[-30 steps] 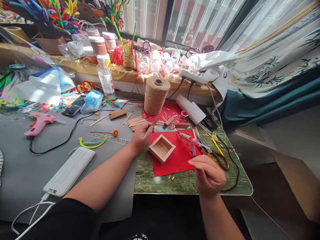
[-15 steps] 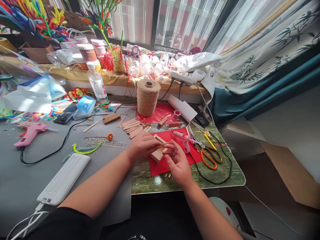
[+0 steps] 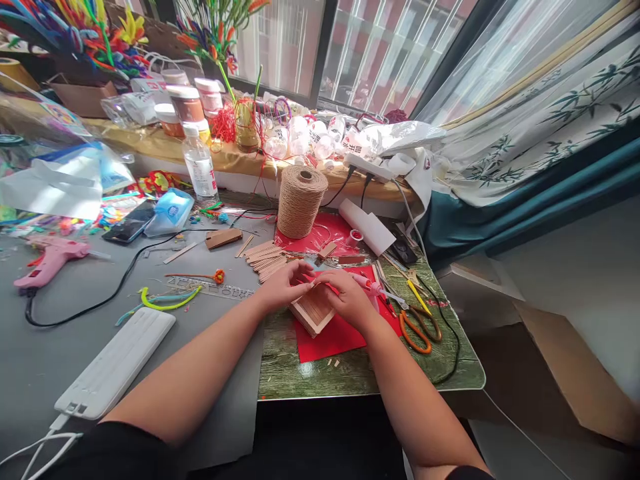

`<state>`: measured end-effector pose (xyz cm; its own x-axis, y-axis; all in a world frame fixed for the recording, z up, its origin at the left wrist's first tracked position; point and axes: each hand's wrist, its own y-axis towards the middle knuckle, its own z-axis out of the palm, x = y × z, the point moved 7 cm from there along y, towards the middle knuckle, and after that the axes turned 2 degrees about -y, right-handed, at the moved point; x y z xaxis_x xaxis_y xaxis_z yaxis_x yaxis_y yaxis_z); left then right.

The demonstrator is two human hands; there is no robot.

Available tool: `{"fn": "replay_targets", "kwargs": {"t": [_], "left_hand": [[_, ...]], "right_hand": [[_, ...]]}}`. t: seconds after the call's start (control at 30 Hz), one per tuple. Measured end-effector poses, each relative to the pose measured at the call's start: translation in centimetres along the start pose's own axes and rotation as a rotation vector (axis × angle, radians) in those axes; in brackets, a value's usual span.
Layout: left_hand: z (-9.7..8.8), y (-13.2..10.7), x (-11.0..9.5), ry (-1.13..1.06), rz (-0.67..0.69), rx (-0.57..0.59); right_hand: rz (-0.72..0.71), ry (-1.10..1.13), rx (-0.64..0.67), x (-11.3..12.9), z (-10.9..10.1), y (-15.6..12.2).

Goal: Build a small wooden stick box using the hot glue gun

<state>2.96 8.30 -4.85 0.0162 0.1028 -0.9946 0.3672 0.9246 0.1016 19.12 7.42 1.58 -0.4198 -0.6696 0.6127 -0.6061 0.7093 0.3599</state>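
A small square wooden tray (image 3: 314,311) built of craft sticks lies on a red sheet (image 3: 345,333) on the green wood-patterned board (image 3: 310,373). Both my hands meet over the tray's far edge. My left hand (image 3: 284,285) has its fingers curled and pinched at that edge, apparently on a thin wooden stick that is mostly hidden. My right hand (image 3: 349,296) rests curled over the tray's right corner, fingertips pressed to the same spot. A pile of loose craft sticks (image 3: 265,257) lies just behind my left hand.
A pink glue gun (image 3: 370,285) and orange scissors (image 3: 420,327) lie right of my hands, with a black cord. Behind stand a twine spool (image 3: 301,201), a water bottle (image 3: 199,163) and a white roll (image 3: 367,225). Another pink glue gun (image 3: 47,260) and a white power strip (image 3: 113,367) lie left.
My left hand carried a stick from the pile to the wooden tray. My right hand rose from the board's front edge and joined it over the tray.
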Motion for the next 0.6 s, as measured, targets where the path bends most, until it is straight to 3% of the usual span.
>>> {"fn": "replay_targets", "kwargs": {"t": [0.17,0.37,0.6], "left_hand": [[0.4,0.5,1.0,-0.118,-0.023,0.019],[1.2,0.4,0.6,-0.259,-0.021,0.064],[1.0,-0.1,-0.8,-0.108,-0.025,0.098]], "right_hand": [[0.031,0.092,0.021,-1.3,0.6,0.5],[0.016,0.097,0.010,-1.3,-0.1,-0.2],[0.057,0.092,-0.016,-0.4,0.9,-0.6]]}}
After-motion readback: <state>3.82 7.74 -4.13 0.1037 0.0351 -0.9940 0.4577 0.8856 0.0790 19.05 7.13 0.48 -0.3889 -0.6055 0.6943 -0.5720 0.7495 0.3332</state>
